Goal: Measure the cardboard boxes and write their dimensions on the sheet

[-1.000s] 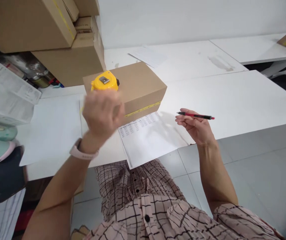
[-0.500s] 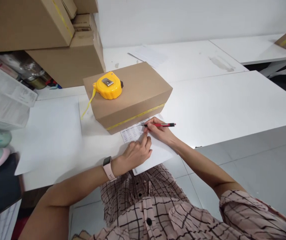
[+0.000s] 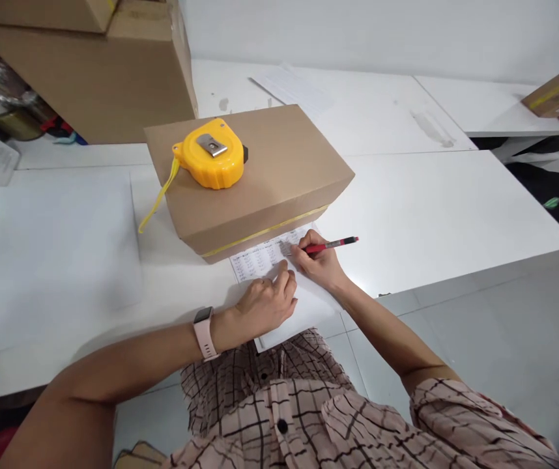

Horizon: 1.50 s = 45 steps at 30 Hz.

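My right hand (image 3: 319, 262) grips a red and black pen (image 3: 335, 244), its tip down at a sheet of paper (image 3: 286, 319) covered at the top with rows of handwriting. Resting on the same sheet is my left hand (image 3: 268, 299), the index finger stretched towards the writing, the other fingers bent, nothing held. Just beyond the hands stands a closed cardboard box (image 3: 279, 169), overlapping or abutting the paper's far edge; I cannot tell which. A yellow tape measure (image 3: 217, 156) lies on top of it, a short end of yellow strap or tape hanging over the left side.
Large cardboard boxes (image 3: 128, 85) are stacked at the back left. White sheets (image 3: 64, 247) lie to the left on the white table (image 3: 421, 208), with more paper (image 3: 289, 91) behind the box. At the far right, part of a person shows beside another carton (image 3: 556, 91).
The view has shifted, bringing the box and tape measure closer. My right hand and the pen have moved slightly down the page; my left hand stays on the paper. A person now appears at the right edge.
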Motion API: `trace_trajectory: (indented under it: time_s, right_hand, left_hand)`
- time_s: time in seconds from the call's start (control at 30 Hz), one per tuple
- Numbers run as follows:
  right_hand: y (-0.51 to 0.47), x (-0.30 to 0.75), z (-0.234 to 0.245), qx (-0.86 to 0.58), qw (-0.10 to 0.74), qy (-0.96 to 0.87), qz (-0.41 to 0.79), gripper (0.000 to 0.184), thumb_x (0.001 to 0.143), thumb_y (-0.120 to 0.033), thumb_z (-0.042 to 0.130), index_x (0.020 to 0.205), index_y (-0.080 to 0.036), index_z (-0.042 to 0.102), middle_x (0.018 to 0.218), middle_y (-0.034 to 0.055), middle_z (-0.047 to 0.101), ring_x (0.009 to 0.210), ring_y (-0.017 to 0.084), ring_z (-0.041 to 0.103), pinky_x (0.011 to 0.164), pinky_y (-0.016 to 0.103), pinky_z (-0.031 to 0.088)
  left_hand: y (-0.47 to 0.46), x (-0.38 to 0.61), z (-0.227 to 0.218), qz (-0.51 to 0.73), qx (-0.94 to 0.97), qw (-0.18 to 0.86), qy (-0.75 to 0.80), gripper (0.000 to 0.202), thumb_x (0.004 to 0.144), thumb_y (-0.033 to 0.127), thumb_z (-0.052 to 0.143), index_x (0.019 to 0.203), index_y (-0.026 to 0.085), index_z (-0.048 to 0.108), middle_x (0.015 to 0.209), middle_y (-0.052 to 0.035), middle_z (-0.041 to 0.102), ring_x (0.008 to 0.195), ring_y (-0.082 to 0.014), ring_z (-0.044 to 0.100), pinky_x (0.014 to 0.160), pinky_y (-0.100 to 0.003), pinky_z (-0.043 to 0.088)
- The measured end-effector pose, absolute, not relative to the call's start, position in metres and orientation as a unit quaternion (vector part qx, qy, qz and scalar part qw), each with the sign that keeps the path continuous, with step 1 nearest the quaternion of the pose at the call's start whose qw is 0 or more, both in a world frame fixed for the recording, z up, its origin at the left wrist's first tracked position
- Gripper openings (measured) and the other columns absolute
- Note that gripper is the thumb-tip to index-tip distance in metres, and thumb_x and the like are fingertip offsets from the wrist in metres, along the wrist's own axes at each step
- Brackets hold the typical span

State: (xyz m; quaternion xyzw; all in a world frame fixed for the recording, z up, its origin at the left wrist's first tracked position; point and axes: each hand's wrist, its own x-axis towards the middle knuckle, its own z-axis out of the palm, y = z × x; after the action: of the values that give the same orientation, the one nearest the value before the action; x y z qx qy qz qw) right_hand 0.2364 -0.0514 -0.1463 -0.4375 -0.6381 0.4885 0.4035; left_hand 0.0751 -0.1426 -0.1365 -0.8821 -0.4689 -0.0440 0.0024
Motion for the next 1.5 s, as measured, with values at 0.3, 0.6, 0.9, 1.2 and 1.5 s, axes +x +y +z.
trace_trajectory:
  time_s: [0.3, 0.6, 0.9, 1.2, 1.5]
  right_hand:
    - [-0.0537, 0.2364, -0.1484, -0.412, 0.399, -0.694, 0.435, 0.025, 0.089, -0.026, 0.063, 0.073, -0.024, 0.044, 0.059, -0.0078, 0.037, 0.053, 0.009, 0.032, 0.05, 0.027, 0.027]
    - [-0.052, 0.2358, -0.1478, -0.412, 0.39, -0.713, 0.413, 0.025, 0.089, -0.028, 0.062, 0.072, -0.023, 0.045, 0.059, -0.007, 0.039, 0.053, 0.009, 0.035, 0.049, 0.026, 0.028]
    - [-0.0528, 0.2349, -0.1482, -0.411, 0.389, -0.72, 0.403, 0.026, 0.09, -0.028, 0.062, 0.071, -0.023, 0.044, 0.06, -0.0065, 0.04, 0.053, 0.009, 0.035, 0.049, 0.026, 0.03]
    - [-0.0518, 0.2357, -0.1482, -0.415, 0.383, -0.714, 0.414, 0.026, 0.089, -0.027, 0.062, 0.072, -0.024, 0.044, 0.059, -0.0068, 0.039, 0.053, 0.01, 0.035, 0.049, 0.026, 0.03]
    - [-0.0515, 0.2359, -0.1479, -0.412, 0.388, -0.706, 0.426, 0.027, 0.09, -0.027, 0.063, 0.072, -0.024, 0.043, 0.059, -0.0071, 0.038, 0.054, 0.01, 0.034, 0.051, 0.027, 0.028]
  left_hand:
    - [-0.1442, 0.0747, -0.1382, -0.042, -0.886, 0.086, -0.454, 0.044, 0.102, 0.036, 0.047, 0.13, 0.007, 0.065, 0.139, -0.0271, 0.063, 0.064, -0.0197, 0.07, 0.057, -0.032, 0.054]
    - [-0.1437, 0.0749, -0.1373, -0.05, -0.887, 0.088, -0.45, 0.044, 0.102, 0.034, 0.048, 0.129, 0.005, 0.066, 0.138, -0.0289, 0.063, 0.064, -0.0198, 0.071, 0.056, -0.032, 0.054]
    - [-0.1425, 0.0747, -0.1345, -0.043, -0.888, 0.096, -0.447, 0.042, 0.102, 0.033, 0.047, 0.127, 0.006, 0.068, 0.135, -0.0255, 0.067, 0.061, -0.0191, 0.07, 0.054, -0.032, 0.054]
    - [-0.1432, 0.0754, -0.1356, -0.043, -0.887, 0.106, -0.448, 0.044, 0.102, 0.033, 0.045, 0.128, 0.005, 0.067, 0.137, -0.0267, 0.065, 0.064, -0.0194, 0.071, 0.056, -0.032, 0.055]
    - [-0.1431, 0.0747, -0.1329, -0.035, -0.889, 0.074, -0.451, 0.045, 0.101, 0.033, 0.049, 0.131, 0.004, 0.065, 0.139, -0.029, 0.063, 0.064, -0.02, 0.072, 0.057, -0.033, 0.056]
